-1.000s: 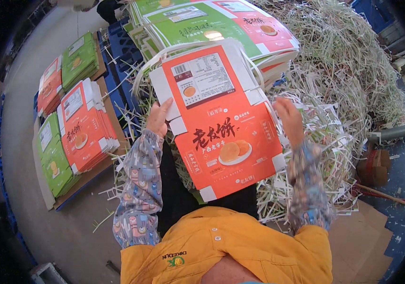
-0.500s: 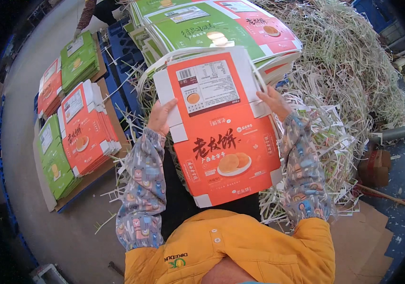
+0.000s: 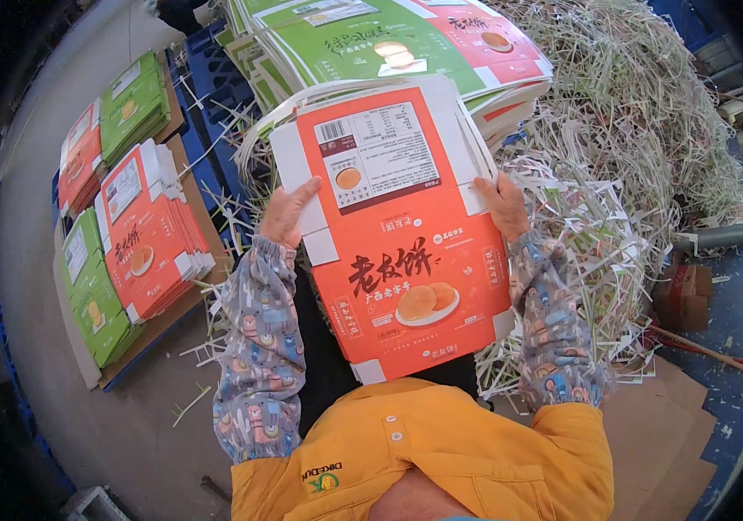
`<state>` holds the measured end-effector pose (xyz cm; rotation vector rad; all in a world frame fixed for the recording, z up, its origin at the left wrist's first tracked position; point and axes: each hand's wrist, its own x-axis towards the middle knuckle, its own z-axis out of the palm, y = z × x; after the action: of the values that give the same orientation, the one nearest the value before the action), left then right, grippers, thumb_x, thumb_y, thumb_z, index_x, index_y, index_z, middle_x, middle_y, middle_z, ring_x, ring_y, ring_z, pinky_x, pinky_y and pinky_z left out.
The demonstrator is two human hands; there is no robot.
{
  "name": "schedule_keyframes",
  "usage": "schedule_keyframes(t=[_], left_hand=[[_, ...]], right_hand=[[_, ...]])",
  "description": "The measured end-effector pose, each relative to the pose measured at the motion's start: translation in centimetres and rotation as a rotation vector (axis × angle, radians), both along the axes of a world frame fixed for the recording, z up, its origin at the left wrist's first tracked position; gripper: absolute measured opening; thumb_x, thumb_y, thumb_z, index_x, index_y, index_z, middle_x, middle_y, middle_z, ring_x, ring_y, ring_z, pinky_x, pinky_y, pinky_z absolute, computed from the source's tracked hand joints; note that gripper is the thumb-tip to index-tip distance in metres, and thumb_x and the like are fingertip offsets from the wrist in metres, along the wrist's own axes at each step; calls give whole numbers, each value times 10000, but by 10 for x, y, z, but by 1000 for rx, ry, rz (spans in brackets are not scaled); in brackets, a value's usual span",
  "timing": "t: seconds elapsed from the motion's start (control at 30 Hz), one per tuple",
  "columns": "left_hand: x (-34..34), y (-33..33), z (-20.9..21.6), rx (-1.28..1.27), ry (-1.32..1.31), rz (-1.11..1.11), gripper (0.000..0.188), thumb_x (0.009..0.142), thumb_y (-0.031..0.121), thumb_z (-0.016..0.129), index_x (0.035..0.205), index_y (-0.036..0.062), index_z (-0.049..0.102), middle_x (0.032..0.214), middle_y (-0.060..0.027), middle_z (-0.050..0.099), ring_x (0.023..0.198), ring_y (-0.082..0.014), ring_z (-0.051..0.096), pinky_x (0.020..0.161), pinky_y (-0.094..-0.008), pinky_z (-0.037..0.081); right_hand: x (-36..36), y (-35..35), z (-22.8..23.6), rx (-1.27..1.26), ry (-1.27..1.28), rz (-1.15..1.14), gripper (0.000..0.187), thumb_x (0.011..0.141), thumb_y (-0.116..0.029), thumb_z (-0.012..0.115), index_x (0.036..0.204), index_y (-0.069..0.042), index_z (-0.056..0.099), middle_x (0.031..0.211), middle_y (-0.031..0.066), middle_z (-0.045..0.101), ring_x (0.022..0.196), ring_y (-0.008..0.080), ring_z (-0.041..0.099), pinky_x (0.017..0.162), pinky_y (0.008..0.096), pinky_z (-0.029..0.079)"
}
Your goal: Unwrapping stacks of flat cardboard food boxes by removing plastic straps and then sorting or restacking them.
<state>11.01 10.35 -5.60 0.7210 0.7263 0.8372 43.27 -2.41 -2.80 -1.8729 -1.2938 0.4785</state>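
I hold a flat orange die-cut carton blank [image 3: 397, 234], printed with round cakes, in front of my chest. My left hand [image 3: 287, 213] grips its left edge and my right hand [image 3: 501, 202] grips its right edge, both near the upper flaps. Loose white trim strips hang around the blank's top edge. Just beyond it lies a tall stack of green and orange printed sheets [image 3: 389, 43].
A big heap of shredded paper trim [image 3: 640, 130] fills the right side. On the left, a pallet [image 3: 171, 308] carries piles of orange blanks [image 3: 145, 234] and green blanks [image 3: 93, 304]. A blue plastic pallet [image 3: 206, 95] sits behind. Brown cardboard [image 3: 667, 434] lies at lower right.
I have straightened the orange blank from a tilt and pulled it closer and squarer to me. My hands have slid up its two side edges.
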Motion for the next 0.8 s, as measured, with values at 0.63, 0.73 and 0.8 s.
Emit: schedule_keyframes(t=[0.63, 0.73, 0.8], left_hand=[[3, 3, 10, -82, -8, -43, 390, 772, 85, 615, 1121, -17, 475, 1047, -119, 569, 899, -206, 575, 758, -323, 484], [3, 4, 8, -92, -10, -47, 393, 770, 82, 616, 1122, -16, 474, 1049, -120, 568, 898, -207, 576, 750, -327, 487], [3, 3, 8, -91, 3, -39, 394, 768, 81, 618, 1121, -15, 474, 1046, -120, 569, 898, -208, 576, 749, -329, 488]], right_hand=[[16, -62, 29, -152, -130, -113, 344, 750, -270, 627, 948, -19, 499, 810, 108, 565, 772, 223, 545, 682, 320, 421], [-17, -89, 14, -217, 44, -259, 297, 777, -264, 608, 900, -11, 512, 768, 82, 547, 725, 173, 529, 653, 285, 417], [-25, -94, 1, -107, -11, -311, 270, 794, -258, 593, 858, -4, 526, 748, 66, 539, 688, 148, 519, 627, 271, 416]])
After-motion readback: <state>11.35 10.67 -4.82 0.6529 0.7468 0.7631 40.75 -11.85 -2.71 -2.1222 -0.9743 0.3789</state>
